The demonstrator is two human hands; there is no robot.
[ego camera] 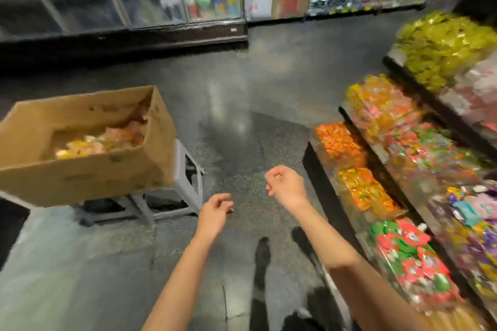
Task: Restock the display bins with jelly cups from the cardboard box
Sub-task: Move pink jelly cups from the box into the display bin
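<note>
Cardboard box (80, 166) is seen at the left, resting on a grey stool (185, 183) with its open top facing up and its long axis running left to right, the right end turned slightly away. Jelly cups (99, 141) are heaped loosely along its bottom, blurred. Dark polished floor (236, 121) lies open between the box and the shelving, with wide room for moving. The left hand (215, 213) is held in the air over the floor, fingers loosely curled and nothing gripped. The right hand (286, 187) is raised a little higher, just beside the shelf edge, fingers curled inward with nothing visibly held. Display bins (376, 196) are stepped in tiers along the right, filled with orange, red-green and purple wrapped sweets; which bin takes the cups cannot be told.
</note>
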